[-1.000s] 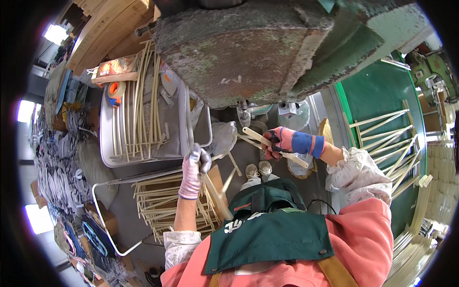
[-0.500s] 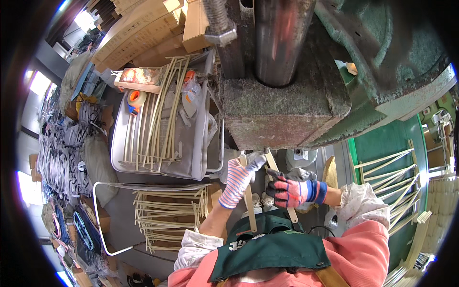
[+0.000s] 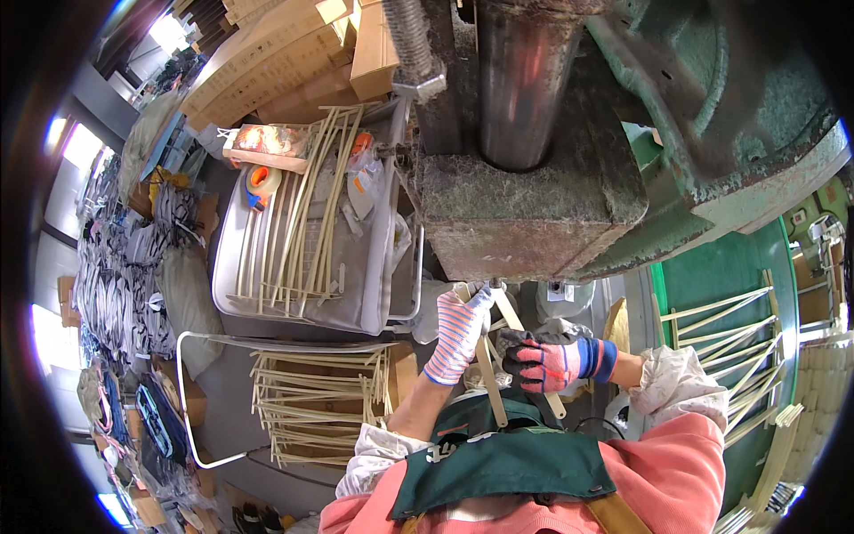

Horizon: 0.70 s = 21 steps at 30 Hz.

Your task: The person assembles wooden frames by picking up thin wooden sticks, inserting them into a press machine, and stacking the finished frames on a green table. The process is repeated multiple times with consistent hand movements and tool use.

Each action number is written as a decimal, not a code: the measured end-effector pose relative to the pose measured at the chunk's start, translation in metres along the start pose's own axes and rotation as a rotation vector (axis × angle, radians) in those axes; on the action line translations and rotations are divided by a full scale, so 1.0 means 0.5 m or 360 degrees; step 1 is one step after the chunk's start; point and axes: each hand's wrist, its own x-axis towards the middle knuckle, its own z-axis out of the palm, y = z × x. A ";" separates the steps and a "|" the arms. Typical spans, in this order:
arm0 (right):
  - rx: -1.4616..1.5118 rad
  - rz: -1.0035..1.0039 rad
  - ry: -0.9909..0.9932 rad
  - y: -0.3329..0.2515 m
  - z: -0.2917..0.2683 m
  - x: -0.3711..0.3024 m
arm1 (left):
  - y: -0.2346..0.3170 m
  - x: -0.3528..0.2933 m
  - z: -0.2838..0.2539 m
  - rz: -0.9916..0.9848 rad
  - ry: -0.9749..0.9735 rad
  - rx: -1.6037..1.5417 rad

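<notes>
Head view: a pale strip [image 3: 509, 310] runs through the right grip [image 3: 550, 360].

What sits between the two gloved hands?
Head view: parts of two pale slats. The left slat angles down from the left hand; the right slat extends above the right hand.

A: Where does light enter?
B: Chiefly at left, through windows [image 3: 55, 338] overexposed to white, with violet fringing near the rim.
A: And elsewhere?
B: The green machine [image 3: 756, 156] is dim; a metal cylinder [image 3: 525, 98] carries a sheen. Straight edges bow peripherally; corners fall to black.
</notes>
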 end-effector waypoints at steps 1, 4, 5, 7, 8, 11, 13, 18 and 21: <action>0.0014 -0.0020 0.0116 0.000 -0.002 0.001 | 0.001 -0.002 0.005 -0.0047 -0.0014 -0.0035; -0.0099 0.0028 0.0014 0.002 -0.013 0.009 | 0.009 -0.006 0.010 0.0078 0.0034 0.0152; -0.0131 0.0013 0.0101 0.003 -0.018 0.011 | 0.011 -0.006 0.011 0.0076 0.0052 0.0198; -0.0047 0.0072 -0.0050 0.009 -0.031 0.010 | 0.015 -0.003 0.015 0.0061 -0.0079 0.0044; -0.0099 0.0103 -0.0054 0.014 -0.036 0.007 | 0.016 -0.001 0.017 0.0101 -0.0017 0.0066; -0.0416 0.0412 0.0389 0.049 -0.049 -0.033 | 0.012 0.002 0.020 0.0041 0.0040 0.0077; -0.0760 0.1204 0.0398 0.072 -0.035 -0.070 | 0.006 0.001 0.021 0.0004 0.0061 0.0048; 0.1658 0.1989 0.0891 0.199 0.077 -0.128 | -0.005 0.009 0.022 0.0014 0.0033 0.0094; 0.2075 0.1813 0.1133 0.227 0.129 -0.127 | -0.008 0.014 0.015 -0.0053 0.0008 0.0144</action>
